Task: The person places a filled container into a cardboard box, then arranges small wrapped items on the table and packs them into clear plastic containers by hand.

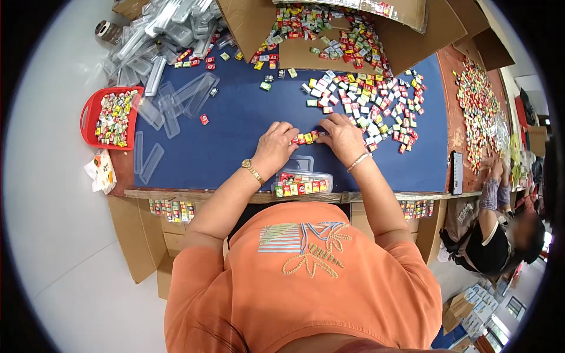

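Observation:
On the blue table mat, a short row of small red and yellow boxes [305,139] lies between my two hands. My left hand [275,148] has its curled fingers at the row's left end, with a gold watch on the wrist. At the right end, the bent fingers of my right hand [344,140] press against the row. Just below, near the table edge, a clear plastic case [327,181] holds several small coloured boxes in rows. Its clear lid [301,162] lies toward my hands. Loose small boxes [359,106] are spread beyond my right hand.
A red basket [86,120] of small pieces stands at the left, near clear plastic trays [170,117] and a pile of cases [176,26]. An open cardboard box [406,41] spills small boxes at the back. A phone [456,173] and another person [500,241] are at the right.

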`<state>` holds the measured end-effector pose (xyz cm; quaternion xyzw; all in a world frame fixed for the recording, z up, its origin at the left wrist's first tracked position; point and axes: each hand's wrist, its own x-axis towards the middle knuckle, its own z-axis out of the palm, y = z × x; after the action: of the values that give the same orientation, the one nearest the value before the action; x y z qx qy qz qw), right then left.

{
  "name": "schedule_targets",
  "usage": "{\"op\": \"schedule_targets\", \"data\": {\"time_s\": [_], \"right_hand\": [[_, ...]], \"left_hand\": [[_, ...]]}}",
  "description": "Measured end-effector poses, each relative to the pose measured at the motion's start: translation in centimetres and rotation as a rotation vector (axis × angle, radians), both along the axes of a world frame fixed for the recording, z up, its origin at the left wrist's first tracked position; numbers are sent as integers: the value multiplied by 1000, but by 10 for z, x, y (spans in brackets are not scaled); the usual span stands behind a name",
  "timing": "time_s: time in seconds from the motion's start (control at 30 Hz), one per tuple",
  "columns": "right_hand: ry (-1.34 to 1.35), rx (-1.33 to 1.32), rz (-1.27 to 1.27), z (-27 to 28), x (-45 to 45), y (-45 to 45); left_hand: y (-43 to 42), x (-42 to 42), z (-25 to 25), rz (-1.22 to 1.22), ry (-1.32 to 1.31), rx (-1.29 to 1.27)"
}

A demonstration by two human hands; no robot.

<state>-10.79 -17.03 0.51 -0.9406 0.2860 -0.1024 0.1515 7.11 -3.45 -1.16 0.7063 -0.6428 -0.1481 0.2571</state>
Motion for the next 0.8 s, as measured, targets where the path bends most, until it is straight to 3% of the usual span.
{"op": "schedule_targets", "data": {"time_s": [0.17, 0.23, 0.3, 0.37, 0.47, 0.7, 0.8], "right_hand": [[-119, -198, 101, -7, 45, -26], [66, -219, 167, -18, 59, -34], [32, -235, 212, -22, 63, -35], [109, -172, 171, -21, 60, -27], [-29, 207, 182, 3, 60, 4], [7, -40, 129, -16, 66, 40], [62, 15, 27, 9, 38, 20]], "left_hand": [[5, -3, -2, 24, -25, -35], [7, -3, 3, 47, -37, 5], [9, 0, -2, 59, -51, -12], [12, 3, -7, 67, -56, -29], [18, 16, -10, 122, -29, -59], [25, 19, -6, 135, 13, -54], [27, 18, -9, 118, 10, -83]]}}
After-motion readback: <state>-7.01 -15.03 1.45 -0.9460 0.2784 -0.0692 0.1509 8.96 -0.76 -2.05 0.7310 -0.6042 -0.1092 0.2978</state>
